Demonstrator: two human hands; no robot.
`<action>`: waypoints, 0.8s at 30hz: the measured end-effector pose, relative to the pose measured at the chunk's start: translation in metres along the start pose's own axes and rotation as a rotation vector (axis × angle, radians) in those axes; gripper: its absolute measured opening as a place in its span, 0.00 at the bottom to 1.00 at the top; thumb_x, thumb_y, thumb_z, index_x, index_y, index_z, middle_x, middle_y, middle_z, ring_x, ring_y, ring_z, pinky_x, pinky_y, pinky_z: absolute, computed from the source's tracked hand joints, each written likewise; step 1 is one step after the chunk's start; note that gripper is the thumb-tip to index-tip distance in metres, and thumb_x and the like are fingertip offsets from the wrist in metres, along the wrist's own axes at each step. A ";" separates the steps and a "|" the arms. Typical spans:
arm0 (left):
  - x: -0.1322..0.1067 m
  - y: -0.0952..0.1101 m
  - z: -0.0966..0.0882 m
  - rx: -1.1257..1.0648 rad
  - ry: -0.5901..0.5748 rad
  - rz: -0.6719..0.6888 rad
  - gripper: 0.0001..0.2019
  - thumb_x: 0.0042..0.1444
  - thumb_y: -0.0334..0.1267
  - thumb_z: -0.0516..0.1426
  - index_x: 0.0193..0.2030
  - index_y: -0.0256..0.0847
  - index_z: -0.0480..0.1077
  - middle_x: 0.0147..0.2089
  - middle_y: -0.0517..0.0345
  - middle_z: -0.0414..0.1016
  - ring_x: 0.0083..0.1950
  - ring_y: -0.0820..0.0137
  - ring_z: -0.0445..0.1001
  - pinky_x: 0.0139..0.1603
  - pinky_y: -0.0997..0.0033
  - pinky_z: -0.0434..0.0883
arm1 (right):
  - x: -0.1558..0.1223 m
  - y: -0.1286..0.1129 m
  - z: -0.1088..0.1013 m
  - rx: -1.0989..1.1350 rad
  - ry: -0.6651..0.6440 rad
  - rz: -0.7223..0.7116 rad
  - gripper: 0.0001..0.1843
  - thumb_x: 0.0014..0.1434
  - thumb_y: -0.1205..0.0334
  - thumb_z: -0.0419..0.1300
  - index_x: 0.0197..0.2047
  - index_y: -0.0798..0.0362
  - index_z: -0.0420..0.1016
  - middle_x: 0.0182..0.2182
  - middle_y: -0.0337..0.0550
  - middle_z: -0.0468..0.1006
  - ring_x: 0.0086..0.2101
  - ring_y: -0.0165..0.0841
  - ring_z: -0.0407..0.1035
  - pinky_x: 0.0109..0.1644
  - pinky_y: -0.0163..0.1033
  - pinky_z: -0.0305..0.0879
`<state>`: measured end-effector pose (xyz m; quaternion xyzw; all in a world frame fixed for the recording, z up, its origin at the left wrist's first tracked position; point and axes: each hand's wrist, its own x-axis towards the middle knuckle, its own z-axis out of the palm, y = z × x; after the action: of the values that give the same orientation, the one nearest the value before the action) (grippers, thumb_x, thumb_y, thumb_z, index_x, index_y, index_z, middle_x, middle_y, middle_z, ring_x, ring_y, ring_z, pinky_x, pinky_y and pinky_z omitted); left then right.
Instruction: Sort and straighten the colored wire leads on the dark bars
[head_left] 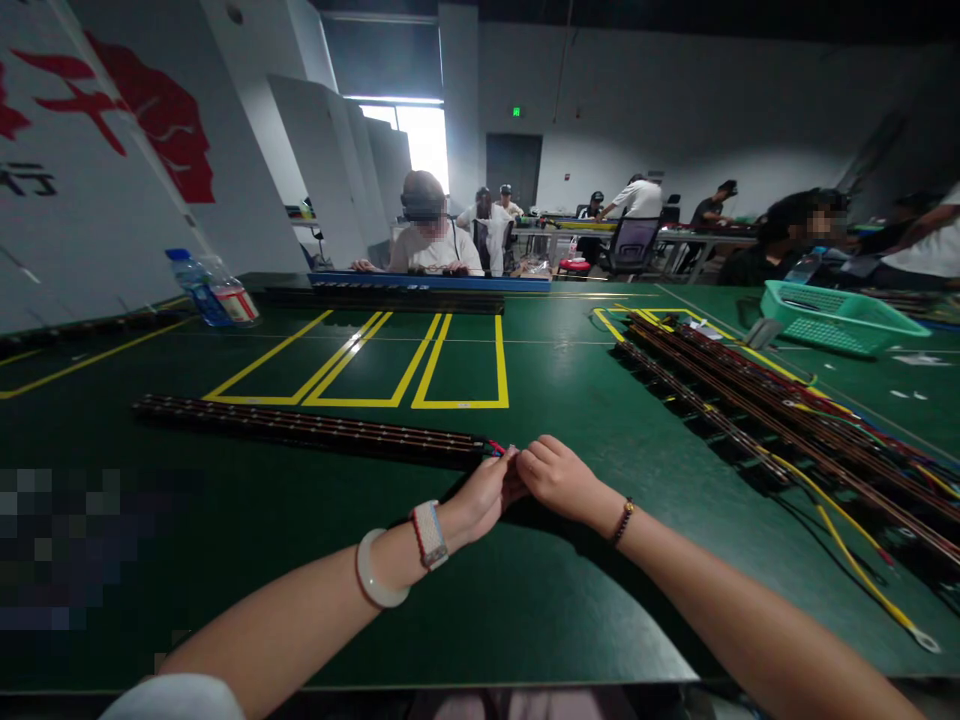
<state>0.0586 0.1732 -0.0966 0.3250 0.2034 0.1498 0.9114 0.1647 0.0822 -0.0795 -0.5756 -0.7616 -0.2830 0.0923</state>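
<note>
A long dark strip [315,428] lies flat across the green table [525,600], running from the left to just in front of me. Short red and blue wire ends [496,447] stick out of its right end. My left hand [484,497] is closed in a pinch right at those wire ends. My right hand [556,477] meets it from the right, fingers curled and pressed against the left fingertips. What the right fingers grip is hidden. A white bangle and a watch sit on my left wrist, a bead bracelet on my right.
A pile of similar strips with yellow and red wires [787,420] lies at the right. A teal basket [840,317] stands at the far right, a water bottle [214,290] at the far left. Yellow tape rectangles [420,375] mark the table. Several people sit behind.
</note>
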 end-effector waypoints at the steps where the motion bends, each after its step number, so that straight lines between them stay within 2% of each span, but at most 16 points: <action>1: 0.000 0.000 -0.001 0.002 0.007 -0.002 0.13 0.52 0.36 0.62 0.27 0.36 0.61 0.25 0.64 0.65 0.28 0.78 0.67 0.31 0.78 0.66 | 0.000 0.000 -0.001 0.017 -0.001 0.007 0.14 0.64 0.70 0.49 0.30 0.58 0.72 0.26 0.46 0.68 0.29 0.33 0.57 0.35 0.42 0.51; 3: 0.000 0.002 -0.001 0.018 0.024 0.003 0.12 0.52 0.36 0.62 0.27 0.35 0.61 0.24 0.65 0.65 0.24 0.81 0.64 0.27 0.80 0.63 | 0.002 0.002 -0.005 0.063 -0.010 0.030 0.16 0.65 0.63 0.49 0.31 0.58 0.73 0.26 0.46 0.68 0.29 0.33 0.58 0.36 0.42 0.52; 5: -0.003 0.003 0.000 0.058 0.016 0.001 0.11 0.54 0.36 0.60 0.28 0.35 0.62 0.24 0.64 0.66 0.24 0.81 0.64 0.28 0.80 0.64 | 0.002 0.008 -0.010 0.131 -0.032 0.055 0.17 0.65 0.57 0.50 0.32 0.57 0.74 0.26 0.46 0.69 0.29 0.33 0.60 0.37 0.41 0.53; 9: -0.011 0.004 0.004 0.157 -0.045 0.003 0.09 0.59 0.39 0.56 0.32 0.35 0.66 0.28 0.57 0.72 0.30 0.74 0.72 0.40 0.70 0.70 | 0.000 0.024 -0.020 0.358 -0.101 0.164 0.17 0.64 0.51 0.53 0.36 0.54 0.76 0.31 0.44 0.73 0.32 0.32 0.63 0.39 0.38 0.55; 12: -0.012 0.003 0.004 0.193 -0.045 0.016 0.09 0.60 0.38 0.54 0.33 0.34 0.65 0.28 0.54 0.73 0.33 0.71 0.75 0.44 0.65 0.71 | -0.002 0.032 -0.024 0.530 -0.185 0.280 0.17 0.61 0.48 0.56 0.43 0.53 0.75 0.34 0.44 0.75 0.34 0.32 0.66 0.38 0.36 0.57; 16: -0.010 0.001 0.002 0.219 -0.023 0.021 0.08 0.61 0.37 0.53 0.34 0.34 0.65 0.29 0.52 0.74 0.34 0.70 0.76 0.46 0.62 0.72 | 0.000 0.030 -0.026 0.572 -0.299 0.297 0.14 0.60 0.53 0.58 0.43 0.54 0.74 0.32 0.43 0.75 0.32 0.31 0.67 0.34 0.33 0.57; 20: -0.011 0.002 0.001 0.208 -0.062 0.015 0.08 0.60 0.38 0.55 0.37 0.34 0.66 0.33 0.49 0.76 0.38 0.68 0.77 0.47 0.63 0.72 | 0.004 0.023 -0.027 0.455 -0.335 0.221 0.11 0.64 0.60 0.53 0.38 0.55 0.74 0.30 0.43 0.74 0.29 0.29 0.66 0.32 0.33 0.55; 24: -0.013 0.003 0.003 0.232 -0.082 0.036 0.11 0.61 0.41 0.53 0.37 0.32 0.67 0.35 0.47 0.76 0.37 0.67 0.77 0.45 0.63 0.72 | 0.004 0.028 -0.025 0.374 -0.363 0.203 0.11 0.64 0.65 0.51 0.38 0.55 0.75 0.30 0.44 0.75 0.29 0.28 0.67 0.33 0.33 0.55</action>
<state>0.0484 0.1686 -0.0890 0.4377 0.1761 0.1284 0.8723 0.1847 0.0772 -0.0481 -0.6633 -0.7430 -0.0188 0.0869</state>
